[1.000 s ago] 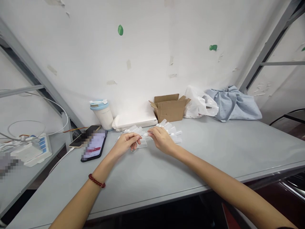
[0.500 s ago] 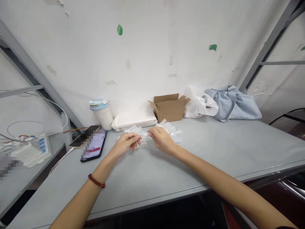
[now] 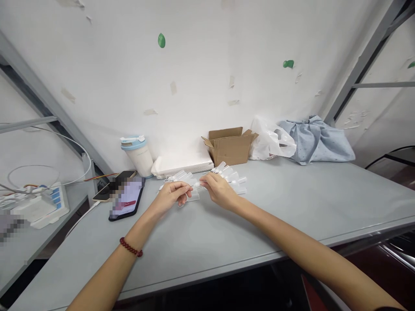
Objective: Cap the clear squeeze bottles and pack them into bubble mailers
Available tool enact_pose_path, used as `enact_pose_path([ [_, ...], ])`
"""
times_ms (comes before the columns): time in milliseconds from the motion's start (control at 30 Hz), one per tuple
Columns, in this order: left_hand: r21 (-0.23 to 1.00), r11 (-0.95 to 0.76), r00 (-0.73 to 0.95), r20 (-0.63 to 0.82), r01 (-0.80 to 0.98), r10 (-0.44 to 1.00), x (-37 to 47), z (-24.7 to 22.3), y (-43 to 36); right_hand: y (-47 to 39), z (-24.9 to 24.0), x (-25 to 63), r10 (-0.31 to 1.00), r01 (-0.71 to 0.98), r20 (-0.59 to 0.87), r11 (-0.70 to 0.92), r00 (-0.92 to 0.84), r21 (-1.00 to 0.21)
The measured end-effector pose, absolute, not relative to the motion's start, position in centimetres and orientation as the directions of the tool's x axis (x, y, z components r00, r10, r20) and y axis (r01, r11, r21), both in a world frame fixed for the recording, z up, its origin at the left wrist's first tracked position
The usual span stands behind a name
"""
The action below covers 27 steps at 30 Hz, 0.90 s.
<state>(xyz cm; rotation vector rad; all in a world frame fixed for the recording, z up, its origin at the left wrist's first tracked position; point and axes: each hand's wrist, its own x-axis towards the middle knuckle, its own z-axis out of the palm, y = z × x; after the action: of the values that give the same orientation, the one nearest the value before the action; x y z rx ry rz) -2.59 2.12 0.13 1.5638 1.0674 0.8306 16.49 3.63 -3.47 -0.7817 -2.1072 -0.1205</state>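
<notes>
My left hand (image 3: 172, 194) is closed in a pinch above the grey table, thumb and index finger pressed together. Facing it, my right hand (image 3: 218, 188) also pinches with its fingertips. A small whitish plastic piece (image 3: 196, 184) shows in the narrow gap between both sets of fingertips; its exact kind is too small to make out. Several translucent plastic tubes (image 3: 239, 180) lie fanned out behind and beside my right hand. More such tubes (image 3: 181, 175) rest behind my left hand, and one tube (image 3: 193, 196) lies just below the fingertips, with a thin loop near it.
Two phones (image 3: 128, 203) and a lidded cup (image 3: 139, 157) stand at the left. Along the wall are a white paper-like stack (image 3: 184, 165), an open cardboard box (image 3: 231, 149), a white plastic bag (image 3: 272, 140) and a blue cloth bundle (image 3: 319, 142). A power strip (image 3: 52, 205) sits far left.
Both hands stay nearly in place. My right fingertips have shifted very slightly, and the whitish piece between the hands shows a little more. The camera view has moved a touch.
</notes>
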Motion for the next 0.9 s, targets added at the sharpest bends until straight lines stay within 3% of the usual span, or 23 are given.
enact_pose_path([
  [600, 0.958, -0.13, 0.421, 0.011, 0.255, 0.907, -2.4, -0.8, 2.2, 3.6, -4.7, 16.2, 0.461, 0.477, 0.763, 0.849, -0.453, -0.229],
  [900, 0.964, -0.084, 0.415, -0.03, 0.254, 0.909, -2.6, -0.3, 2.4, 3.2, -3.5, 16.1, 0.532, 0.518, 0.738, 0.805, -0.415, -0.29],
])
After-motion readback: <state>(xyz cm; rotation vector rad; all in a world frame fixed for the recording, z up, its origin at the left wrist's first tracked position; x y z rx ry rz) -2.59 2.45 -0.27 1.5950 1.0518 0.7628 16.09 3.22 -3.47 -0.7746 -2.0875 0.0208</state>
